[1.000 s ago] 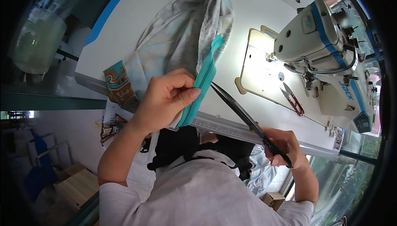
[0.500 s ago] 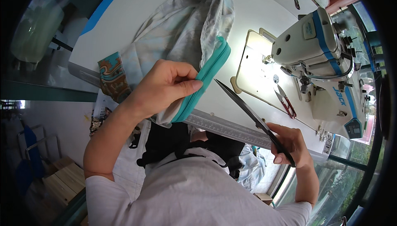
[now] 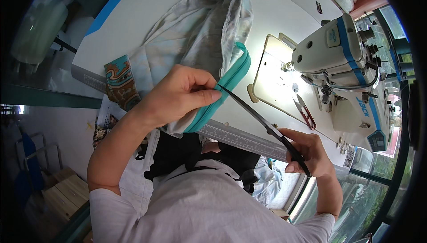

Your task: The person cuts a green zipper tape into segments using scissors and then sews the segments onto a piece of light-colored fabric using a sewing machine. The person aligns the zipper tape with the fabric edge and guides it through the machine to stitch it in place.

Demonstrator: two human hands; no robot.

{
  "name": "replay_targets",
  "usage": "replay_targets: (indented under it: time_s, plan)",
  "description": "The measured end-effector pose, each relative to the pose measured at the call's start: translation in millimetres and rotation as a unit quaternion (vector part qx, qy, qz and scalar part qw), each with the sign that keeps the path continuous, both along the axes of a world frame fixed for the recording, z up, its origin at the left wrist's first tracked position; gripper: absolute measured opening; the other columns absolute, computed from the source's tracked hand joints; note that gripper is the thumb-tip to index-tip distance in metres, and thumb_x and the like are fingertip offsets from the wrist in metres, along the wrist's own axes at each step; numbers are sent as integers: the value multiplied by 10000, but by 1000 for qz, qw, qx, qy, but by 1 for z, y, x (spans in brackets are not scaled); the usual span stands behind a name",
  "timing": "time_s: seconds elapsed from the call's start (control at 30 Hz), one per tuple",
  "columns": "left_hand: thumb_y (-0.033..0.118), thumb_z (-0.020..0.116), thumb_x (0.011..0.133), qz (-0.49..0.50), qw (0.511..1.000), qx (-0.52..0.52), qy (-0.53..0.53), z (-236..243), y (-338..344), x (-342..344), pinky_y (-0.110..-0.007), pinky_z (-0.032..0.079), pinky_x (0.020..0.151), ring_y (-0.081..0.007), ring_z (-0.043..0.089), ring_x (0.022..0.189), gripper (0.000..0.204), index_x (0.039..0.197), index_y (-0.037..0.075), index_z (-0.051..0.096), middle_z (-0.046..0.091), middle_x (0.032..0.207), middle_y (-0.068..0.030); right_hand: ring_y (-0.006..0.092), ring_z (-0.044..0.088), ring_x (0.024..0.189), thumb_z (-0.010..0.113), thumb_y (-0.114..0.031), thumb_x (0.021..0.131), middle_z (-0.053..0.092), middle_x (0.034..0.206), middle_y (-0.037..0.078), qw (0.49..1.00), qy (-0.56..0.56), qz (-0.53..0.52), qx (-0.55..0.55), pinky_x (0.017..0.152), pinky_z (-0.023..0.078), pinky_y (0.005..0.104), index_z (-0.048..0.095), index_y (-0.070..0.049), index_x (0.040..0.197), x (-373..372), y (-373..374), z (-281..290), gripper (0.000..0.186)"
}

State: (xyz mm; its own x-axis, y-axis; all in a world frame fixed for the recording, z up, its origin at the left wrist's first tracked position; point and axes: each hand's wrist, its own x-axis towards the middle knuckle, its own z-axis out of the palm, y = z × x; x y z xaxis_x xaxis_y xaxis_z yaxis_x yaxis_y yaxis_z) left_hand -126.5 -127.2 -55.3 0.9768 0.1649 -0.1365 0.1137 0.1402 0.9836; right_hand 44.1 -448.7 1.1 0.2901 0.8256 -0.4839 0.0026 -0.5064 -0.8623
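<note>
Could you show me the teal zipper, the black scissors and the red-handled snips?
Teal zipper [image 3: 235, 72]: head view, upper stretch of its tape.
Black scissors [image 3: 269, 129]: head view, around the pivot.
Red-handled snips [image 3: 308, 112]: head view, on the red handle.

Free room runs along the left edge of the bench [image 3: 118, 32]; pale cloth [image 3: 195, 34] bars the middle, the sewing machine [image 3: 321, 54] the right.

Teal zipper strip [image 3: 238, 72]: partly covered by left hand [image 3: 184, 94]. Scissors [image 3: 267, 126]: handles partly hidden by right hand [image 3: 311, 152]; tip contact with strip unclear. Pale fabric [image 3: 187, 43]: cut off at top edge.
</note>
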Motion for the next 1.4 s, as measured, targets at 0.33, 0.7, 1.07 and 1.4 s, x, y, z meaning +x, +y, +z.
replay_targets:
  time_s: [0.33,0.7,1.07,1.4]
  plan:
    - [75,709,984,-7,1000,-20,-1,-5,1,-1,-218,419,594,-29,531,690,162,880,-49,715,639,758,12,50,514,656,972,-174,738,634,742,10,1000,-16,17,1,560,374,219,547,68,1468,3,0,-3,879]
    - [78,715,982,-8,1000,-20,-11,-7,1,-1,-218,411,589,-25,520,680,176,855,-43,707,630,743,20,44,485,668,951,-109,773,616,746,4,999,-30,40,11,560,359,220,526,75,1480,3,-1,-8,845]
    - [81,712,982,-17,1000,-12,1,-10,0,-2,-222,410,585,-18,518,683,177,846,-31,697,616,732,33,63,486,670,941,-108,790,616,758,16,996,-54,62,30,577,398,242,513,66,1496,-3,-4,-18,844]
    - [32,717,977,-11,983,185,-10,-16,-6,-6,-234,467,704,-60,551,792,138,952,-96,674,600,932,-7,41,482,565,909,-100,828,617,675,31,999,17,-34,20,492,346,234,526,89,1471,-16,-37,-19,773]
